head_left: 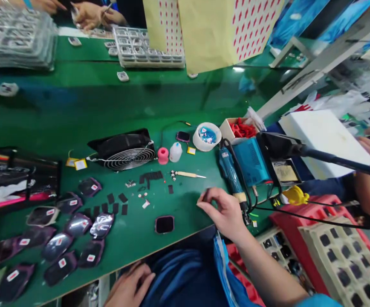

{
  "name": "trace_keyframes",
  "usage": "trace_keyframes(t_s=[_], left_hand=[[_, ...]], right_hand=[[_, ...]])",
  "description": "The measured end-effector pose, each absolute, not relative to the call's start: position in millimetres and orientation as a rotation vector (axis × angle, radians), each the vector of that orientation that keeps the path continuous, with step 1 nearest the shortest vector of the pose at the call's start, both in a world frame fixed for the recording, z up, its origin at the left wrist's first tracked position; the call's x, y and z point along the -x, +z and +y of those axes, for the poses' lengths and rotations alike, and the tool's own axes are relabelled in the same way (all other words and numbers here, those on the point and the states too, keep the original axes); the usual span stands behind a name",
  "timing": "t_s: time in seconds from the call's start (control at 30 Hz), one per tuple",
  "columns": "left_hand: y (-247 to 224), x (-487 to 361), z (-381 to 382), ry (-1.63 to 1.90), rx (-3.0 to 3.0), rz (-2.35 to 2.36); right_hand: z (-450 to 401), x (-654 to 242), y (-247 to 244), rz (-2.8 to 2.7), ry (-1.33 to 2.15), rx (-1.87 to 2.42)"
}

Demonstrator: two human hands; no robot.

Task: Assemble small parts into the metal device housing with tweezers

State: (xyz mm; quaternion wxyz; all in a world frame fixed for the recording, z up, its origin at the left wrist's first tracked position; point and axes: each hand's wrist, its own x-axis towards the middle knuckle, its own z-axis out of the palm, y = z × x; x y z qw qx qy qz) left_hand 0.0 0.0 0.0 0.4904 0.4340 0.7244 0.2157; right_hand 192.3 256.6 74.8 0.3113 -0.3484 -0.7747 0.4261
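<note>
My right hand [225,213] is raised over the front of the green table, thumb and forefinger closed on a small dark piece [207,195] that is mostly hidden. Low at the table's front edge, by my lap, my left hand [132,285] rests with its fingers loosely extended and nothing visible in it. Between the hands, a dark-screened watch-like unit with a purplish frame [164,224] lies on the table. Behind it are a wooden-handled pointed tool [189,174], small black rectangular pads [122,197] and tiny loose parts [145,204].
Several dark units with red-and-white stickers [91,258] cover the left side. A black fan [127,149], a white bottle [175,152], a white round tub [206,136] and a teal electric screwdriver [230,170] stand behind. Trays [345,260] are at right; other people's hands [95,16] work across.
</note>
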Motion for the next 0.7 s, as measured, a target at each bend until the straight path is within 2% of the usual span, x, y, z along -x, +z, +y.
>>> trace_keyframes(t_s=[0.13,0.27,0.37,0.57,0.7], left_hand=[[51,0,2,0.720,-1.230,1.612],[84,8,37,1.068,-1.428,1.796],[77,10,66,1.196,-1.651,1.889],[44,8,88,1.020,-1.888,1.928],[41,4,89,1.039,-1.870,1.977]], right_hand=[[259,-196,60,-1.957,1.180,0.835],[258,-203,46,-1.954,1.195,0.823],[254,-205,45,-1.945,1.190,0.802],[254,-205,47,-1.920,1.172,0.786],[257,-207,49,-1.996,1.191,0.810]])
